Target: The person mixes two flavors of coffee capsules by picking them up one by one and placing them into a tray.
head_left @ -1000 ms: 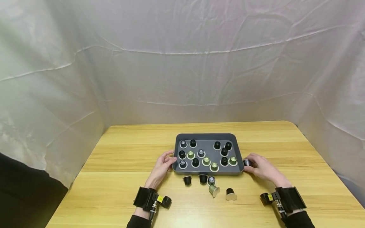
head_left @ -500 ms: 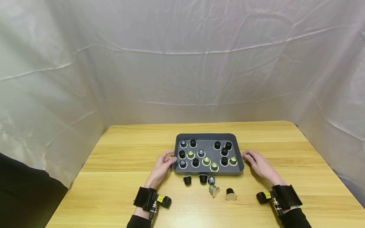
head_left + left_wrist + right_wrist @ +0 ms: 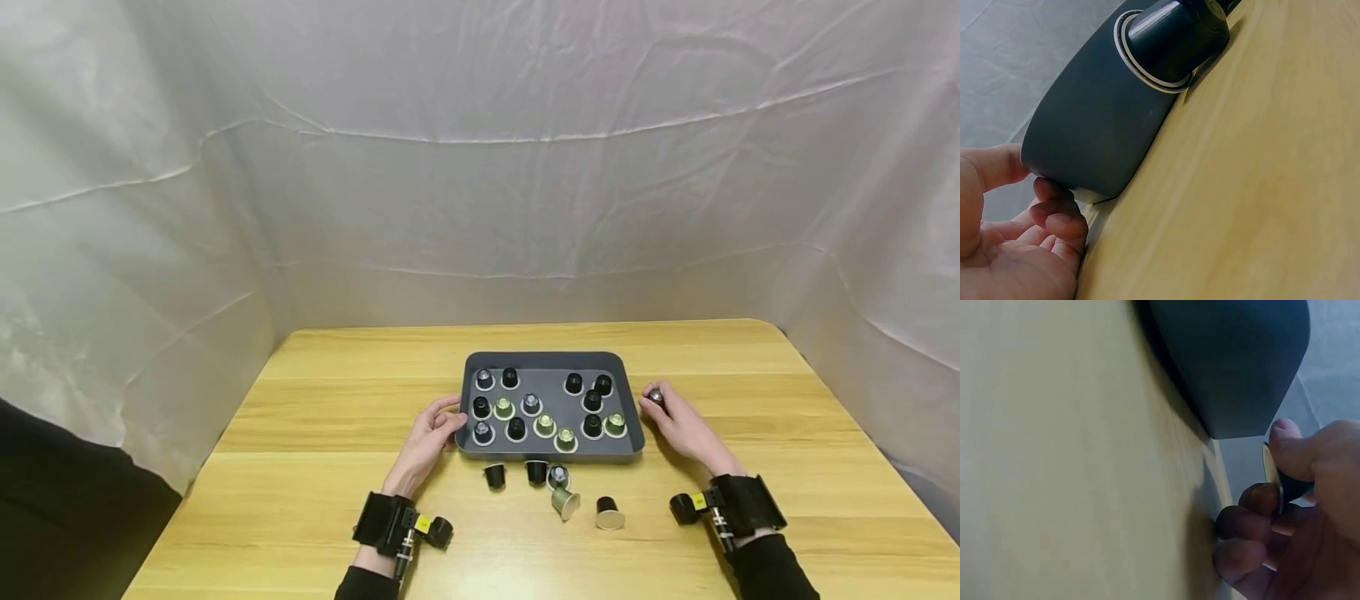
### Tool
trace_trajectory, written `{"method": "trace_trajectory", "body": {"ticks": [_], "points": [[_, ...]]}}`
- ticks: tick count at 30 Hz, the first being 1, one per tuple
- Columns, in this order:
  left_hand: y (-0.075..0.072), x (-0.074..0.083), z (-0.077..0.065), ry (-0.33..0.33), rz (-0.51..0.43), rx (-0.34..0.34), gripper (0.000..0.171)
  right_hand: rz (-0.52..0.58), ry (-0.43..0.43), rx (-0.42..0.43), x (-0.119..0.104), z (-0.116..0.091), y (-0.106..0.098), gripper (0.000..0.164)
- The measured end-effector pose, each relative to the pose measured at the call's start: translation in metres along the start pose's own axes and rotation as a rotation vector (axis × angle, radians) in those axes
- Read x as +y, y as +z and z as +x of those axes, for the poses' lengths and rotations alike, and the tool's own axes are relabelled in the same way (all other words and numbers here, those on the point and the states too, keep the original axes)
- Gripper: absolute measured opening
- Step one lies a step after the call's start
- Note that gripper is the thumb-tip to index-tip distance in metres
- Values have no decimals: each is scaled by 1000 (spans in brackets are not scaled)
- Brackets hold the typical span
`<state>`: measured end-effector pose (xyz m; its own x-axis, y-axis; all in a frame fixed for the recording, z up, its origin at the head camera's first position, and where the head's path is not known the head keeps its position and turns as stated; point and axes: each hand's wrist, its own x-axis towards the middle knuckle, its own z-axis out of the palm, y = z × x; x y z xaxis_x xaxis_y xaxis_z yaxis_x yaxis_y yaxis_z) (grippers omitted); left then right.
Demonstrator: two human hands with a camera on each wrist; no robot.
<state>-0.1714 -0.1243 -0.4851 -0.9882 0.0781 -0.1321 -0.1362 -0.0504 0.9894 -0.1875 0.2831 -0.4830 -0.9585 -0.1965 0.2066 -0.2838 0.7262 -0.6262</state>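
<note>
A dark grey rectangular tray (image 3: 542, 360) lies on the wooden table, bearing several upright coffee capsules in black, green and grey-blue. At its left end my left hand (image 3: 422, 442) grips the wall, the thumb at the rim and curled fingers against the side, as the left wrist view shows. Just off the tray's right end, my right hand (image 3: 688, 432) holds a dark coffee capsule (image 3: 657, 397) between thumb and fingers. The right wrist view shows that capsule's pale foil lid (image 3: 1272, 472) edge-on; most of its body is hidden by the hand.
In front of the tray, several loose capsules lie on the table: a black capsule (image 3: 495, 477), another leaning near the tray wall, a grey-blue capsule (image 3: 558, 477), a tipped green capsule (image 3: 565, 502) and a black one (image 3: 609, 512). Pale cloth (image 3: 525, 208) hangs behind.
My right hand has moved away from me along the tray's right end, and the capsule in it has turned to point upward. The left hand stays at the tray's left end.
</note>
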Motion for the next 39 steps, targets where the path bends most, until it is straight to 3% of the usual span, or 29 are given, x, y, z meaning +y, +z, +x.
{"method": "trace_trajectory", "body": {"ticks": [7,12,17,24,28,39], "points": [[0,0,0,-6,2,-6,47,26,104,65,-9,2,-3,40],[0,0,0,-9,-1,-7,47,56,99,154,-18,7,-6,37],[-1,-2,0,-5,-2,-2,48,85,17,231,-35,12,-5,31],[-2,-2,0,-6,1,-3,48,46,-216,330,-56,22,8,29],[-2,-1,0,-8,-2,-1,48,70,-267,327,-59,24,19,29],[-1,0,0,-6,-1,-2,47,16,-267,216,-52,18,43,32]]}}
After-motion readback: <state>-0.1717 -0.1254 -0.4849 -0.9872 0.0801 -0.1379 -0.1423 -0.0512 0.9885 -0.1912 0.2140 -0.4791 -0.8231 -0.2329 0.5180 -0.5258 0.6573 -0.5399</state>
